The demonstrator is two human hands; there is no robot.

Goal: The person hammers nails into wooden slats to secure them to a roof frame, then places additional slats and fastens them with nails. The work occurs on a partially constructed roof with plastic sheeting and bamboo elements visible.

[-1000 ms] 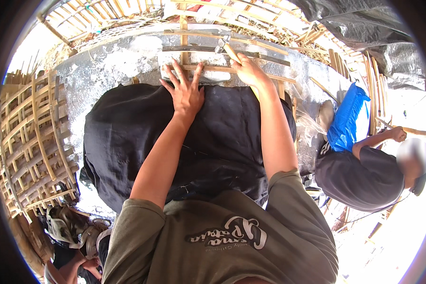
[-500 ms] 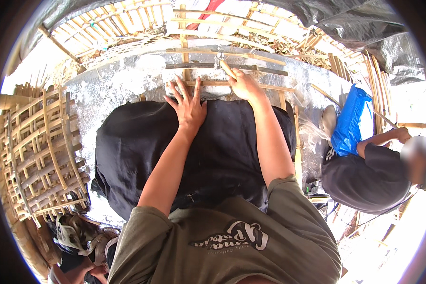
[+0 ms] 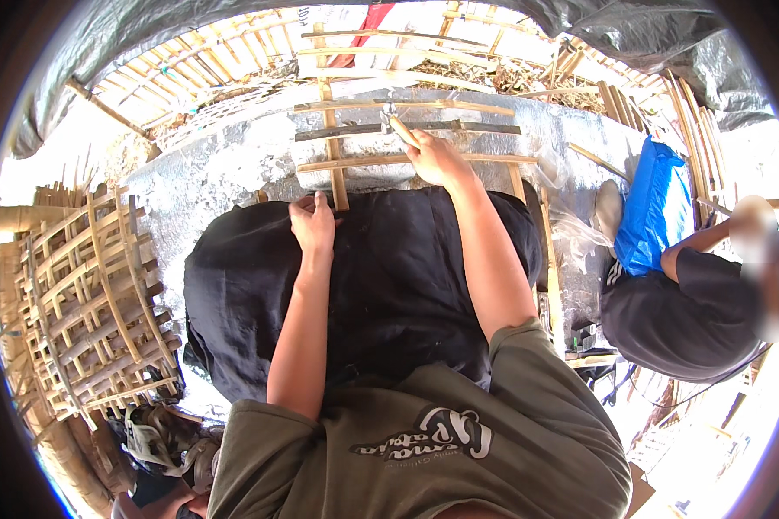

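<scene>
At the far left, a woven bamboo lattice panel [image 3: 95,298] stands in brown and tan strips. Next comes the black cloth [image 3: 389,268], spread in front of the person's torso. Above its upper edge the left hand [image 3: 313,227] has its fingers bunched and partly curled; whether they pinch anything cannot be told. Just right of it is the lower end of the left upright strip [image 3: 331,151], flat, narrow and honey-coloured, overlapping the cloth's edge; its long axis runs away from the person, leaning slightly left at the far end. Three slats cross it, their long axes left to right: a pale far slat [image 3: 472,107], a dark, weathered grey-brown middle slat [image 3: 325,134] and a pale near slat [image 3: 485,158], all thin and slightly uneven along their edges. Over the far and middle slats is the hammer [image 3: 403,132], with a grey metal head and a light yellowish handle; its long axis slants, the head pointing away and to the left. Whether the head touches a slat is unclear. The right hand [image 3: 439,160] grips the handle, fingers wrapped around it. Right of that, the right upright strip [image 3: 517,180] runs away from the person too. Farther right are a shiny blue bag [image 3: 653,208] and another person [image 3: 675,329] in a dark shirt.
</scene>
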